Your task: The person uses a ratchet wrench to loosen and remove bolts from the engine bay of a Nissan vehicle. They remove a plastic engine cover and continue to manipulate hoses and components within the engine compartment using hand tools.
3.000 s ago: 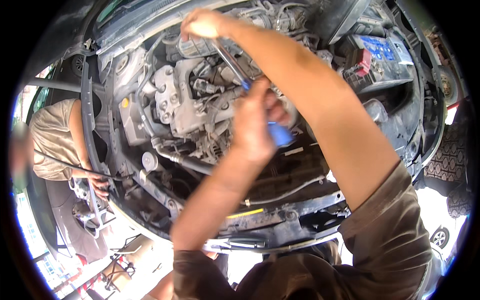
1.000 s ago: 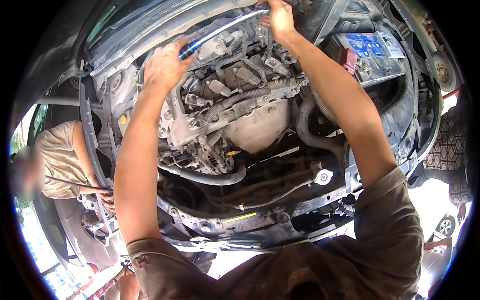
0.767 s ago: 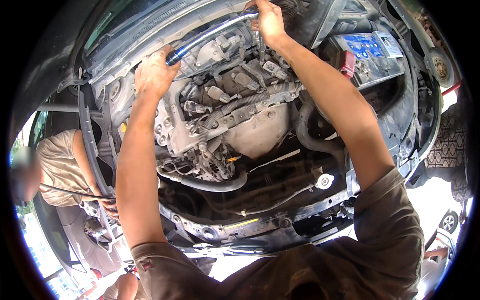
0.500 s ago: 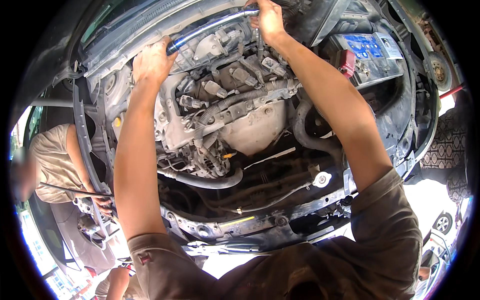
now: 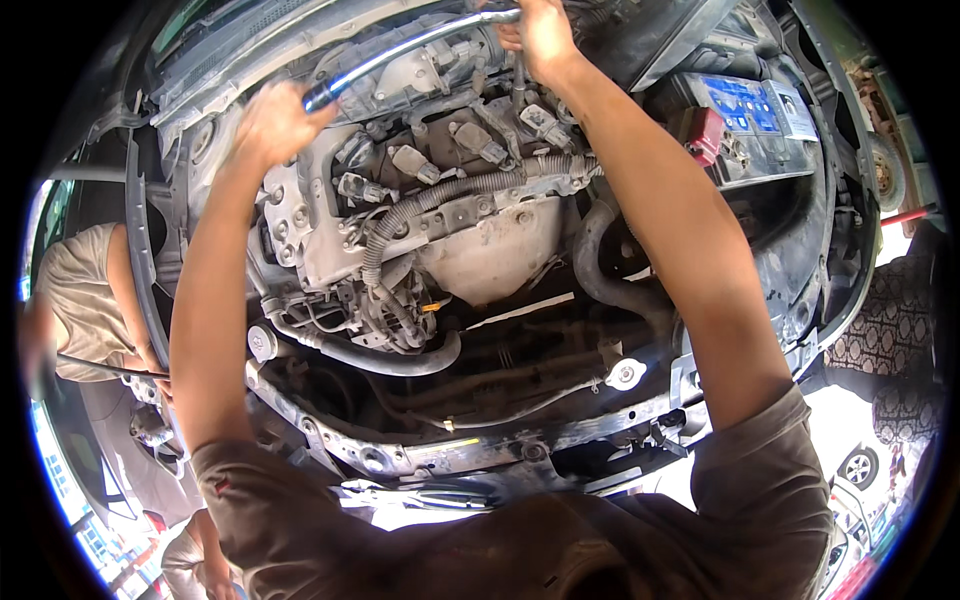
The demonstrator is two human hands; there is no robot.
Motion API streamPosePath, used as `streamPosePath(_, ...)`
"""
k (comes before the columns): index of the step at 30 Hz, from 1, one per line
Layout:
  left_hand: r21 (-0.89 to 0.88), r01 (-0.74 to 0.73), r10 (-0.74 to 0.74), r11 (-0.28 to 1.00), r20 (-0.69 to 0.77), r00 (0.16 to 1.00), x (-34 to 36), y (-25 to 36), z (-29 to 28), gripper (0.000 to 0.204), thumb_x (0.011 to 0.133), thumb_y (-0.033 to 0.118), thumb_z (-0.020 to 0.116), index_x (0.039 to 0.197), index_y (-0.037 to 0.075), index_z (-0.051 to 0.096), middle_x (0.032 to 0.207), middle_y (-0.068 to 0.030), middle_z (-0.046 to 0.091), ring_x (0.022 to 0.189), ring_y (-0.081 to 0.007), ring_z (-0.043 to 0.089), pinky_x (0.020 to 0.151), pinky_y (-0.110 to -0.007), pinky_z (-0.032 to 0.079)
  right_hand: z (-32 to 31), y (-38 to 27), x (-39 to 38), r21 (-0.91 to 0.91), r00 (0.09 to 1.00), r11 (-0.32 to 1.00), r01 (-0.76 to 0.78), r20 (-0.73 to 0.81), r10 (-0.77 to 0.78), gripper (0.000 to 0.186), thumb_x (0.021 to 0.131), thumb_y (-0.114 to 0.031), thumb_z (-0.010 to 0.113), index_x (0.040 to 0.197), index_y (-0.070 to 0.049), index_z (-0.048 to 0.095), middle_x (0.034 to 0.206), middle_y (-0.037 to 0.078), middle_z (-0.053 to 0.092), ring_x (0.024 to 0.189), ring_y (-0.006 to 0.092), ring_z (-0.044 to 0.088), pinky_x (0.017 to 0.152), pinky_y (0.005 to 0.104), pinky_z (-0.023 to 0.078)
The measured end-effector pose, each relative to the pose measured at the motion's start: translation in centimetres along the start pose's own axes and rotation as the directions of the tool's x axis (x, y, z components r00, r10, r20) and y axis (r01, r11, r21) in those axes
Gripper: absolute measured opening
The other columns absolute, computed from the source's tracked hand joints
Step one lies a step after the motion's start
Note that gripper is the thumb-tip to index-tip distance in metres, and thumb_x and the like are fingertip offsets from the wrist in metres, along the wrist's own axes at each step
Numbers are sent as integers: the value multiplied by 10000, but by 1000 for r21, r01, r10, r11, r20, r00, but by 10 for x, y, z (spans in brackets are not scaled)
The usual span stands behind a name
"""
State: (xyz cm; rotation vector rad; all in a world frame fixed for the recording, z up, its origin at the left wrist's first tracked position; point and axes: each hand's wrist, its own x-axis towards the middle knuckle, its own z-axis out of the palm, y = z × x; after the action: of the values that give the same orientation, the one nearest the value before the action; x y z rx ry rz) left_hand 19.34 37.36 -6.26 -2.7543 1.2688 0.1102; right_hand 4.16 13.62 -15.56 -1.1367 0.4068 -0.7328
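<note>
Near: front crossmember [image 5: 490, 455] of the car, running left to right; pale round cap [image 5: 627, 374] just beyond it, right of centre.

Next: thick grey hose [image 5: 405, 362], left; ribbed conduit [image 5: 440, 203] across the engine; row of coil tops [image 5: 475, 143] behind that. Battery [image 5: 765, 160] with red terminal cover [image 5: 706, 137], right.

Far: long-handled wrench [image 5: 400, 53], one, bright metal, lying aslant over the far side of the engine, grip end left, head end right. Shaft [image 5: 518, 80], upright below the head, its foot not clearly seen.

Left hand [image 5: 275, 127]: blurred, fingers wrapped round the dark blue grip. Right hand [image 5: 543, 45]: curled on the head end, partly cut by the upper edge.

Change: three seconds ago the wrench slanted over the engine's middle; now it spans the far side, hands well apart. Judged meaning: left supplies leverage, right steadies the head.
</note>
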Motion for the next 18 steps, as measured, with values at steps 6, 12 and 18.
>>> streamPosePath(6, -536, 139, 22, 832, 284, 959, -77, 13, -6, 384, 861, 419, 694, 749, 65, 595, 503, -13, 486, 473, -130, 521, 490, -297, 434, 11, -5, -3, 47, 993, 997, -58, 106, 52, 406, 900, -430, 499, 752, -76, 632, 534, 7, 442, 407, 111, 358, 380, 267, 256)
streamPosePath(12, -709, 551, 185, -440, 528, 829, -196, 181, 16, 261, 889, 300, 691, 890, 118, 505, 629, 34, 513, 505, -124, 534, 487, -322, 482, 54, 15, 16, -83, 929, 988, -132, 337, 152, 379, 930, -444, 510, 790, -113, 631, 628, -17, 518, 508, 112, 431, 472, 282, 321)
streamPosePath(18, -789, 463, 219, -404, 408, 886, -193, 215, 31, 228, 910, 182, 628, 1019, 58, 472, 793, -40, 555, 615, -182, 593, 506, -323, 486, 44, 63, 23, -32, 908, 996, -83, 409, 89, 333, 948, -385, 520, 848, -100, 660, 763, -2, 611, 711, 119, 543, 681, 291, 416)
